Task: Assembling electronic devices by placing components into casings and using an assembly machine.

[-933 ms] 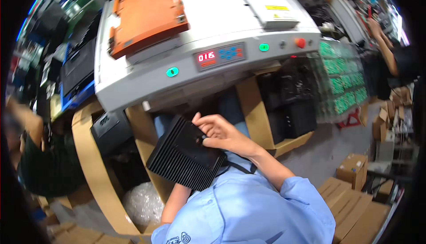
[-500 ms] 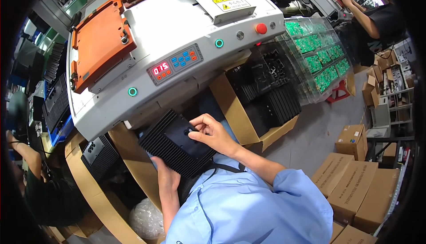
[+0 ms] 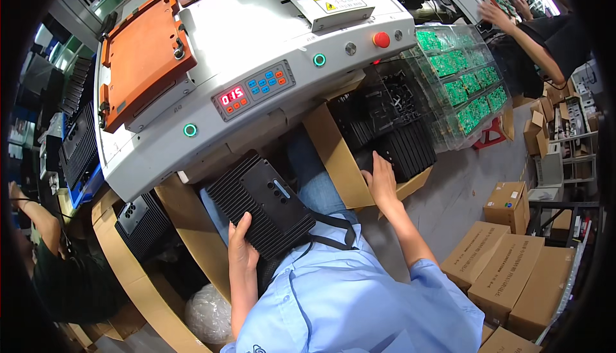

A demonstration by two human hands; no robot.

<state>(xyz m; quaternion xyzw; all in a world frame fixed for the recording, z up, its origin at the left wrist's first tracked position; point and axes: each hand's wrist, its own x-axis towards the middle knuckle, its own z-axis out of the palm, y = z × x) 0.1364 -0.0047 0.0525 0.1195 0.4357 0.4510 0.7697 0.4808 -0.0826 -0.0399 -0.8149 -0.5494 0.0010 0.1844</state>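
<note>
A black finned metal housing [image 3: 262,202] rests tilted on my lap, with a smooth middle panel that has several small holes and a slot. My left hand [image 3: 242,245] grips its lower left edge, thumb on the fins and the other fingers hidden underneath. My right hand [image 3: 383,183] is apart from the housing, over the near edge of an open cardboard box [image 3: 330,151], its fingers stretched out and nothing visible in them. Inside that box stand black finned parts [image 3: 409,151] and a stack of smaller black pieces [image 3: 398,106].
Ahead stands a white machine [image 3: 240,25] with a lit control panel [image 3: 253,91], a red stop button [image 3: 381,39] and orange fixtures [image 3: 144,61]. Green circuit boards [image 3: 471,83] lie in clear trays at right. Another cardboard box [image 3: 138,282] is at left. Co-workers sit on both sides.
My right hand has left the housing and moved right to the box. The housing lies turned slightly in my left hand. A second orange fixture has come forward on the machine's top.
</note>
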